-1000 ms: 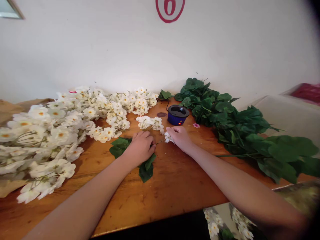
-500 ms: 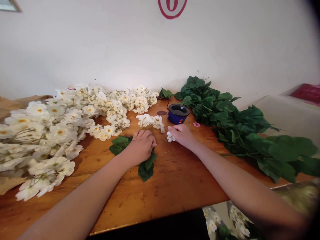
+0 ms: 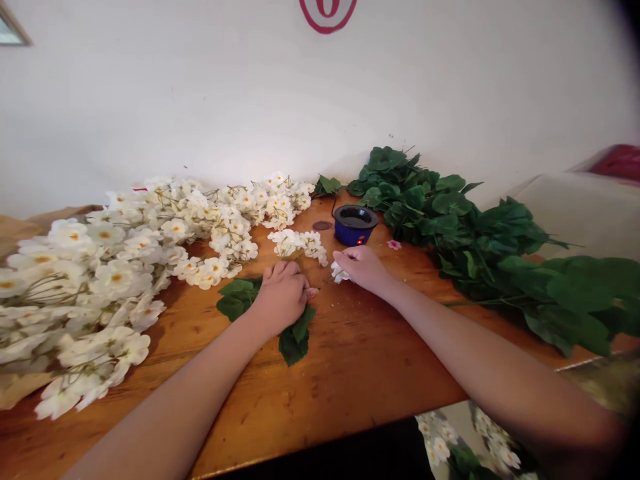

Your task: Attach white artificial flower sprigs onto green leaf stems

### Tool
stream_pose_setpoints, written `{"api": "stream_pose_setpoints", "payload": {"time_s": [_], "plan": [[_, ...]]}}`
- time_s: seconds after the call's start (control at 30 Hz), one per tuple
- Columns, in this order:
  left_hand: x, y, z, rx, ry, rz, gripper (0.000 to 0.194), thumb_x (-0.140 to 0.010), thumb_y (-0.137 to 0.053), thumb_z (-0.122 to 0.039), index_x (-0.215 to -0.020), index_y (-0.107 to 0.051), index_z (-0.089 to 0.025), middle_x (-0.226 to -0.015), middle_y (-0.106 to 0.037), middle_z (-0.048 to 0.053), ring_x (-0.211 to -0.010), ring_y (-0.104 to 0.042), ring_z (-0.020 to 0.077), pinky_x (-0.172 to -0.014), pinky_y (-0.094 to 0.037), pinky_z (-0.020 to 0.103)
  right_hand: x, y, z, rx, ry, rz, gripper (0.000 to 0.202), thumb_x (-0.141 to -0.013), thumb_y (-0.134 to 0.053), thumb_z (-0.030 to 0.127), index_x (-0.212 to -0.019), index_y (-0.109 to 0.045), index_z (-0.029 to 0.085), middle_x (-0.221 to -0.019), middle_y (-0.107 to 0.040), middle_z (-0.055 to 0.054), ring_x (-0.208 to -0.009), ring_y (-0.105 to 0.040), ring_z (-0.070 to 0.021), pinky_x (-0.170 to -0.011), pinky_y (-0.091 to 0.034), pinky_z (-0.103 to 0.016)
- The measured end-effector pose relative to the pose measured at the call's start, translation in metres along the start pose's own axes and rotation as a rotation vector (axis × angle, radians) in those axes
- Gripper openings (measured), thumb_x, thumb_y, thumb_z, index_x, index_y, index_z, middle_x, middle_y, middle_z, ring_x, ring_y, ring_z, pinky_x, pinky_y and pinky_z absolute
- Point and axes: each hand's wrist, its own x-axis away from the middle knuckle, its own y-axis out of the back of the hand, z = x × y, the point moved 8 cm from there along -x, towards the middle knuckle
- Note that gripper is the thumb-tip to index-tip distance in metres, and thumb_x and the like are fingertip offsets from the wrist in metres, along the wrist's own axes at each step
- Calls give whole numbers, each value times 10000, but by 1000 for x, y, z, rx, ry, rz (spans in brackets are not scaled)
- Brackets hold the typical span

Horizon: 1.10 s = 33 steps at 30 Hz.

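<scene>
On the wooden table (image 3: 345, 373) the left hand (image 3: 284, 293) lies knuckles up over green leaves (image 3: 294, 343) — they poke out on both sides of it — while the right hand (image 3: 364, 268) pinches a small white blossom (image 3: 339, 273) near a blue pot (image 3: 350, 234) with a black rim. A spray of white flowers (image 3: 303, 245) lies beyond the left hand, and a tiny pink flower (image 3: 394, 245) sits right of the pot. White blooms (image 3: 117, 277) are heaped along the left, green foliage (image 3: 445, 210) along the right
</scene>
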Motion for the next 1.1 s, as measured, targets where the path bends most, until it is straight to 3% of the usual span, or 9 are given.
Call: {"api": "stream_pose_setpoints", "payload": {"time_s": [0.17,0.33,0.6,0.77,1.1], "plan": [[4,5,-4,-21,-11,-41,225,-912,-551,-398,-911,-643,-192,-1007,-591,80,-1012,-503,264,-918,-343,438,1,3,1,-2,19,-11,460,-870,-461,446,-491,-338,216,-476,-328,43,-478,-309,-106,-489,-185,-279],[4,9,0,-15,47,-45,344,-890,-557,-491,-1010,-640,-180,-1011,-586,93,-1034,-514,282,-939,-345,452,0,3,2,25,22,-18,470,-884,-444,446,-494,-323,214,-475,-309,45,-476,-304,-103,-497,-170,-286],[1,4,-2,-30,123,-2,256,-889,-577,-419,-771,-687,-220,-970,-615,78,-1028,-522,301,-877,-345,477,-3,3,0,62,57,-41,489,-900,-446,421,-484,-300,210,-458,-309,41,-462,-304,-98,-501,-158,-302],[6,5,-12,-59,54,-27,247,-948,-473,-354,-850,-647,-209,-1002,-605,85,-1013,-504,277,-870,-316,454,-3,4,0,40,62,-15,484,-903,-449,431,-494,-314,210,-469,-309,44,-472,-306,-98,-497,-166,-298],[10,11,-12,25,27,-55,189,-952,-477,-330,-869,-598,-211,-1008,-580,54,-1003,-486,244,-852,-300,411,0,3,0,-23,13,16,480,-890,-464,459,-507,-313,212,-481,-316,43,-480,-301,-95,-496,-173,-287]]}}
